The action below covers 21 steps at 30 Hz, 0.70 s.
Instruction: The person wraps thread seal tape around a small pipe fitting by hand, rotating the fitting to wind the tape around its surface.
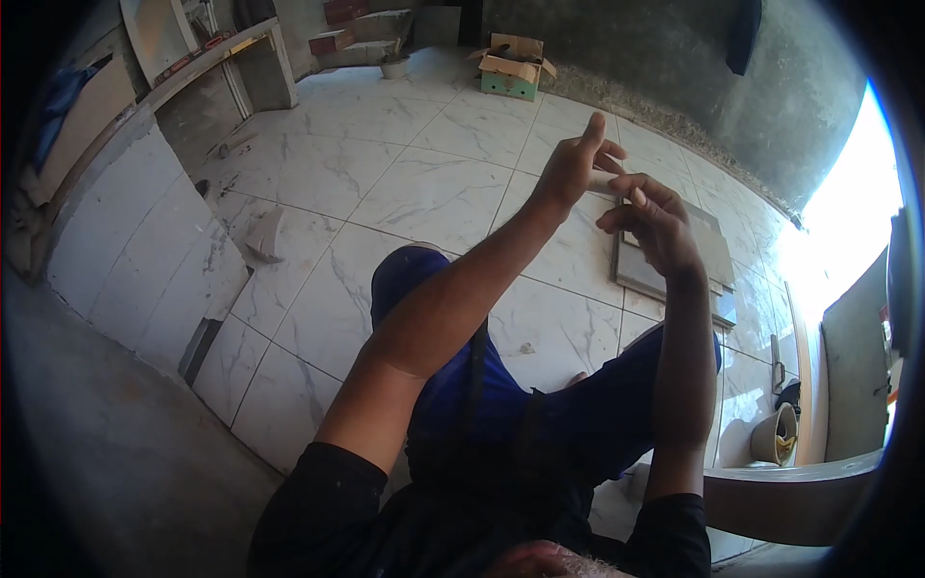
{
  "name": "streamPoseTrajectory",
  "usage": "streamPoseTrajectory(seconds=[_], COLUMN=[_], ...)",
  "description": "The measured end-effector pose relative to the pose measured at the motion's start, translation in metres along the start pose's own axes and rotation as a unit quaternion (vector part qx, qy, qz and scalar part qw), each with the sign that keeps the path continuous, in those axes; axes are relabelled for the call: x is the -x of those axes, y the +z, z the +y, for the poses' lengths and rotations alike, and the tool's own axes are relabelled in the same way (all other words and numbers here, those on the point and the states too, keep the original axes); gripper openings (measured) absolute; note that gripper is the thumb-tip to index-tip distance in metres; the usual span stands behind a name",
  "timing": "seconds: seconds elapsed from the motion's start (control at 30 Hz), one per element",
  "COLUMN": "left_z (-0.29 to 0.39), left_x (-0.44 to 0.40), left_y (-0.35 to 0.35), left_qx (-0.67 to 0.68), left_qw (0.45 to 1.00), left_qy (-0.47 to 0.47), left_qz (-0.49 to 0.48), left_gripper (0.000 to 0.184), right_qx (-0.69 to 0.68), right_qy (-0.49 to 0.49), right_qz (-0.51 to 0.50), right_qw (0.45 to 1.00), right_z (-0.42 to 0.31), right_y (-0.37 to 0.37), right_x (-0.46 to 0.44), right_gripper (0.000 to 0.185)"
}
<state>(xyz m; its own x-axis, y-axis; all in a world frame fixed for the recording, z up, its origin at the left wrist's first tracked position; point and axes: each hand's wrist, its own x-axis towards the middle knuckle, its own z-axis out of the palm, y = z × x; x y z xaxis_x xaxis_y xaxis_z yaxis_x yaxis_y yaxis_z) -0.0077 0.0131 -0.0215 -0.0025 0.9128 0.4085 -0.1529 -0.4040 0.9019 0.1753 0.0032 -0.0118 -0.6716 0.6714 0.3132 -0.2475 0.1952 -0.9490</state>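
Note:
My left hand (576, 173) is held out in front of me above the tiled floor, with its thumb up and fingers stretched away. My right hand (657, 223) is close beside it, palm side partly showing, its fingers loosely bent and apart. A pale short piece (601, 181) shows between the two hands; whether it is a wrapped finger or a separate thing, I cannot tell. The right fingertips touch or nearly touch its end. Nothing else shows in either hand. Beyond and below the right hand lies a stack of flat tiles or boards (631, 265).
White marbled tiles (434, 183) cover the floor. An open cardboard box (511, 69) stands by the far wall, near a small bucket (394, 66). A broken tile piece (265, 236) lies left. A tipped bucket (774, 435) and a curved brown edge (790, 506) are at right.

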Motion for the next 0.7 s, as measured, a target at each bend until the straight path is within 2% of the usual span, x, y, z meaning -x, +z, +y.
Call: streamPoseTrajectory(seconds=[0.07, 0.37, 0.57, 0.7], left_z=[-0.0003, -0.0011, 0.0001, -0.0007], left_x=[0.0006, -0.0006, 0.0005, -0.004], left_y=[0.0013, -0.0004, 0.0013, 0.0006], left_qx=[0.007, 0.034, 0.044, 0.081], left_qw=[1.0, 0.999, 0.999, 0.996], left_qy=[-0.005, -0.011, -0.01, -0.026], left_qz=[-0.009, -0.009, -0.015, 0.006], left_gripper=[0.078, 0.078, 0.079, 0.08], right_qx=[0.028, -0.019, -0.015, -0.017], right_qy=[-0.004, -0.019, -0.016, -0.011], right_qz=[-0.006, -0.031, -0.02, 0.058], right_qw=[1.0, 0.999, 1.0, 0.998], right_z=[-0.0001, 0.0029, 0.003, -0.0032], right_y=[0.0033, 0.0007, 0.0044, -0.0014], right_x=[0.0008, 0.0008, 0.0004, -0.0043], right_gripper=[0.04, 0.052, 0.05, 0.048])
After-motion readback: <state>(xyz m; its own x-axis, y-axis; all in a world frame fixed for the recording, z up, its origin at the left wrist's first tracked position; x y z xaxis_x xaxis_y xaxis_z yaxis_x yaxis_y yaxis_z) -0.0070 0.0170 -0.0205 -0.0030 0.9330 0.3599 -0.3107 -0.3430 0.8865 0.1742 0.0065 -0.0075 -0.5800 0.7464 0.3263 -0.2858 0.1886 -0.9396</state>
